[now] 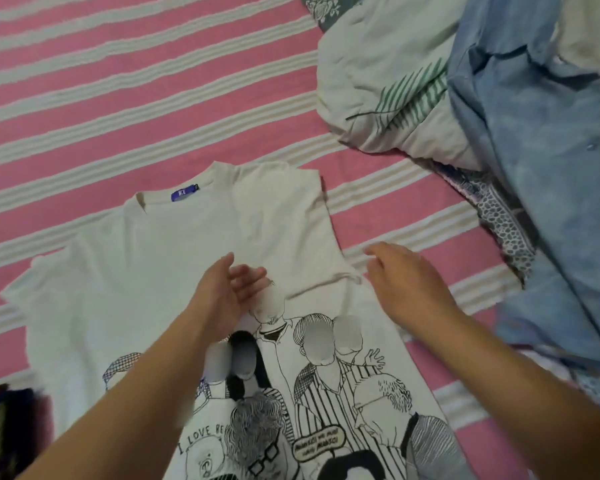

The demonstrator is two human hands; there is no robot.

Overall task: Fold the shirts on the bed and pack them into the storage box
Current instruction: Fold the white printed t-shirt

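A white T-shirt (160, 271) is spread front-up on the bed (118, 98), near the lower middle of the view. A black line drawing of a crowd of figures (326, 393) is printed across its lower part, and a blue label (184, 192) is sewn inside the neckline. The shirt's right side is folded inward, so that a straight folded edge runs down from the shoulder, while the sleeve on the other side is laid out flat toward the left.

The left hand (229, 296) is held over the middle of the shirt, just above the print, with its fingers loosely spread and its palm turned toward the right; nothing is held in its grip. Whether the cloth is touched by it cannot be told. The right hand (406, 285) is held at the folded edge of the shirt, palm down and fingers relaxed, its grip likewise wide with nothing in it.

The bed is covered by a pink sheet with pale stripes. At the upper right, a pale quilt with green leaf stripes (388, 81) is heaped, and a blue buttoned garment (541, 168) is draped beside and partly over it. A patterned cloth (499, 209) is seen beneath the blue garment. A dark blurred object (7, 420) is seen at the lower left edge.
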